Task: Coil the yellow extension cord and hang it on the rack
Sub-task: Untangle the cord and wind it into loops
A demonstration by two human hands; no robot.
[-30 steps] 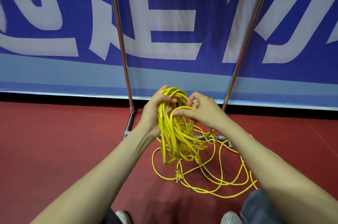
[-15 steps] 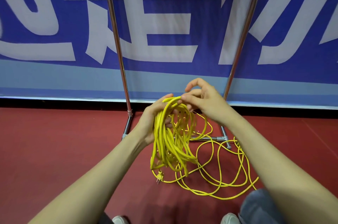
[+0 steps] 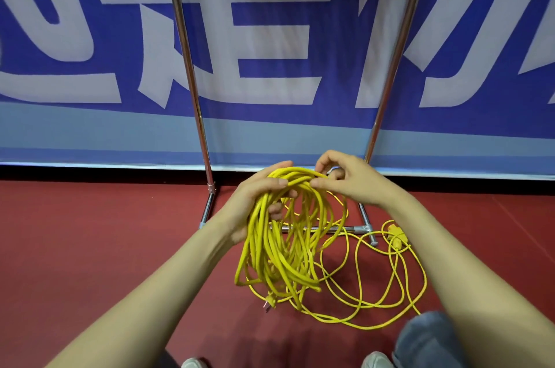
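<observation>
Mid-coil — left hand [image 3: 255, 199] grips the cord [image 3: 279, 256] by its bundled top, right hand [image 3: 353, 182] at its 3 o'clock pinches a strand; next, draw in slack lying at 4 o'clock before the rack [image 3: 187, 67]

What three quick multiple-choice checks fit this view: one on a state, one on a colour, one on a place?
1. The left hand:
A) holds nothing
B) grips a bundle of cord loops
C) is out of view

2. The floor is:
A) green
B) grey
C) dark red

3. The pronged plug is:
A) low, beneath the bundle
B) above the bundle
C) out of view

Answers:
1. B, its fingers curl round the gathered loops.
2. C, the same dark red shows all round the foot of the rack.
3. A, it hangs at the end of a strand under the loops, close to the floor.
</observation>
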